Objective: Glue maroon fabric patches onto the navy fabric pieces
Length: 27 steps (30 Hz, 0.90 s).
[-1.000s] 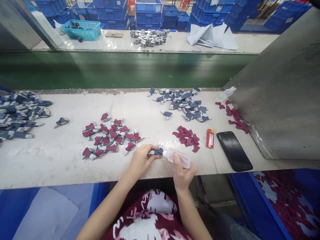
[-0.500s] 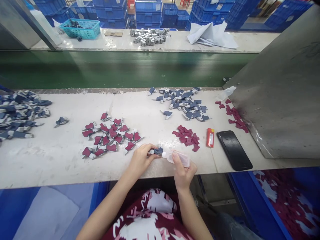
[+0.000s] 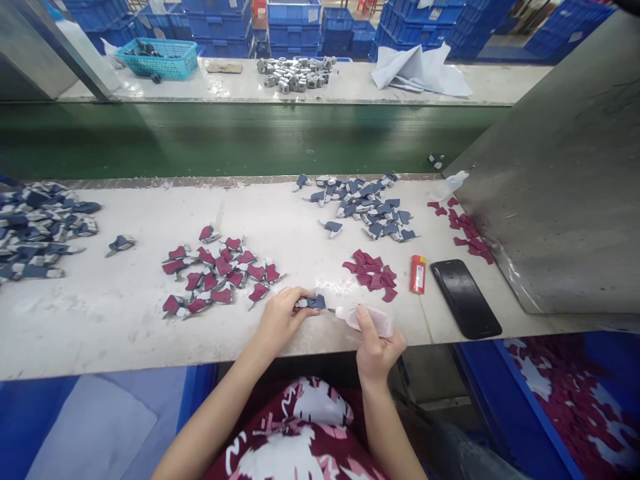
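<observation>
Between the fingertips of my left hand [image 3: 284, 315] is a small blue-and-white plastic part [image 3: 315, 302], held just above the white tabletop. My right hand [image 3: 376, 347] is wrapped round a clear squeeze bottle [image 3: 373, 321] lying sideways, its thin tip pointing left. A small gap separates that tip from the part. Left of my hands lies a cluster of pieces with maroon tops [image 3: 223, 270]. Loose maroon pieces [image 3: 373, 272] sit beyond the bottle, and a heap of blue-and-white parts [image 3: 373, 205] lies further back.
A red lighter [image 3: 419, 275] and a black phone [image 3: 466, 299] lie at the right, beside a slanted metal panel [image 3: 565, 200]. More blue parts [image 3: 43, 227] are piled far left. A green conveyor belt [image 3: 250, 137] runs behind the table. Blue bins [image 3: 525, 413] stand below its edge.
My right hand has drawn the bottle a little to the right, away from the blue part. A small dark-and-white item on the belt at the right has shifted left.
</observation>
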Each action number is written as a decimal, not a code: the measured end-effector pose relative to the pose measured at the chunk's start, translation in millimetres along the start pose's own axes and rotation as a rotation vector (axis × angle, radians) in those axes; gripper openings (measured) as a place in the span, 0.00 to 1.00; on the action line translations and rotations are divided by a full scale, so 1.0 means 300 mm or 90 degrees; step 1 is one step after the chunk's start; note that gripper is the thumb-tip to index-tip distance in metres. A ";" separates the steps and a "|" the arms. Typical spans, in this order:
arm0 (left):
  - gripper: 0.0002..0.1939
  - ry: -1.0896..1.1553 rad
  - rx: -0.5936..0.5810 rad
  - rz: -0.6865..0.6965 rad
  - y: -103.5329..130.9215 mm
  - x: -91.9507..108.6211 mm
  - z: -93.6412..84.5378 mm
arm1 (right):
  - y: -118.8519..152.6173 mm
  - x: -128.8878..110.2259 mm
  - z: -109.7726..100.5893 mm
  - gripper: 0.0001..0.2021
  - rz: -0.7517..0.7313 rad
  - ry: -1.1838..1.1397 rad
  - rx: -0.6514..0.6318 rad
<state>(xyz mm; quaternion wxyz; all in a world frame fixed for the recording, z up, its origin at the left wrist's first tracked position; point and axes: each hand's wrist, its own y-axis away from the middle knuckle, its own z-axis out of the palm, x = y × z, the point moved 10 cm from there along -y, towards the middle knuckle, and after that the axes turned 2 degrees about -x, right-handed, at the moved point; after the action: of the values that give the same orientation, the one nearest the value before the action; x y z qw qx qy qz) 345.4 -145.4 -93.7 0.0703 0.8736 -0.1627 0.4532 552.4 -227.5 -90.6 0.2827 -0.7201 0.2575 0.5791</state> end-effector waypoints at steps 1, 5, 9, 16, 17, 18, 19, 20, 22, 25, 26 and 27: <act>0.05 -0.002 0.000 0.000 0.000 0.000 0.000 | -0.001 -0.003 -0.004 0.20 -0.009 0.004 0.000; 0.05 -0.002 -0.001 0.000 -0.001 0.005 -0.002 | 0.003 -0.012 -0.011 0.16 -0.041 0.009 -0.012; 0.06 0.002 0.001 -0.005 0.000 0.007 -0.005 | -0.005 0.009 -0.021 0.16 -0.029 -0.047 -0.014; 0.08 -0.002 0.002 -0.005 -0.003 0.007 -0.005 | -0.092 -0.005 0.003 0.18 -0.002 -0.208 -0.066; 0.08 -0.002 0.003 -0.002 -0.003 0.009 -0.006 | -0.105 -0.025 0.024 0.20 -0.012 -0.207 -0.090; 0.08 -0.001 0.005 0.002 -0.003 0.011 -0.007 | -0.116 -0.046 0.049 0.23 -0.023 -0.197 -0.116; 0.08 0.000 0.008 0.006 -0.003 0.012 -0.009 | -0.124 -0.065 0.080 0.25 -0.033 -0.181 -0.143; 0.08 0.001 0.011 0.010 -0.002 0.013 -0.011 | -0.130 -0.080 0.116 0.26 -0.040 -0.160 -0.172; 0.07 0.001 0.015 0.014 -0.001 0.013 -0.013 | -0.134 -0.096 0.199 0.25 -0.049 -0.115 -0.236; 0.09 -0.003 0.020 0.014 0.000 0.007 -0.016 | -0.126 -0.081 0.310 0.20 -0.044 -0.051 -0.318; 0.09 -0.003 0.022 0.014 0.000 0.004 -0.018 | -0.124 -0.070 0.333 0.20 -0.040 -0.030 -0.335; 0.09 -0.001 0.023 0.015 0.000 0.003 -0.019 | -0.123 -0.060 0.348 0.20 -0.039 -0.010 -0.350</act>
<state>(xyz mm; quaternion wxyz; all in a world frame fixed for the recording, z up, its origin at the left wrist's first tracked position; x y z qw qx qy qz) 341.4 -144.2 -89.8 0.0490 0.8732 -0.1648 0.4560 502.6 -126.9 -86.7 0.0961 -0.7726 0.0661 0.6241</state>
